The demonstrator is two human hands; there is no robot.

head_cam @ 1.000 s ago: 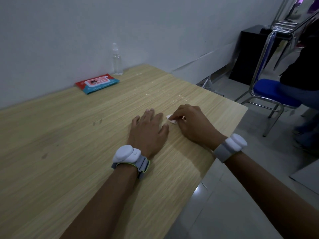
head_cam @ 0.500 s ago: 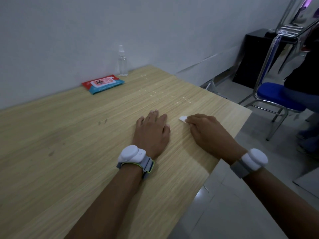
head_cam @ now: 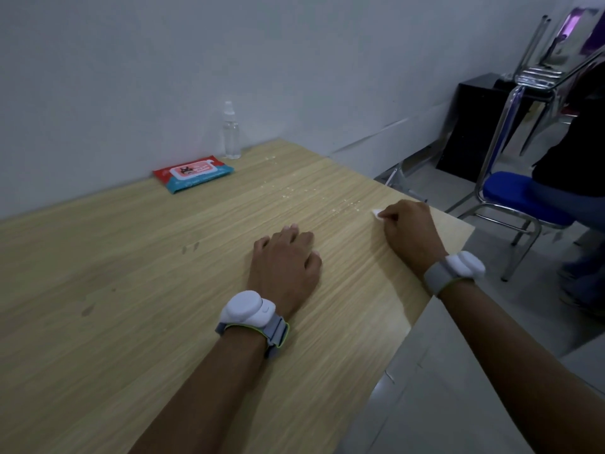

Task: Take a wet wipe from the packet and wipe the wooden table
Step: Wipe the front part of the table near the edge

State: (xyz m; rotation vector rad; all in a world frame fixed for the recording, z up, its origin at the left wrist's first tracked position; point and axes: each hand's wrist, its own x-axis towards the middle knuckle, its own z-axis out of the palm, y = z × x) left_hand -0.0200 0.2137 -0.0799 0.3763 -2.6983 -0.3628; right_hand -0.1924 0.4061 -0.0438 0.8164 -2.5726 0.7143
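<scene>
My right hand (head_cam: 409, 231) presses a small folded white wet wipe (head_cam: 377, 213) onto the wooden table (head_cam: 131, 290) near its right edge; only a corner of the wipe shows past my fingers. Pale crumbs or droplets (head_cam: 327, 194) speckle the wood just beyond it. My left hand (head_cam: 284, 260) lies flat, palm down, on the table's middle, holding nothing. The red and teal wipe packet (head_cam: 193, 172) lies shut at the far edge by the wall.
A clear spray bottle (head_cam: 231, 132) stands by the wall just right of the packet. Right of the table a blue-seated metal chair (head_cam: 520, 194) holds a seated person (head_cam: 576, 152). A black cabinet (head_cam: 474, 122) stands beyond. Tiled floor lies below the table's right edge.
My right hand has slid the wipe to the right and slightly away from me, away from my left hand, toward the table's right edge. The left hand has stayed flat in place.
</scene>
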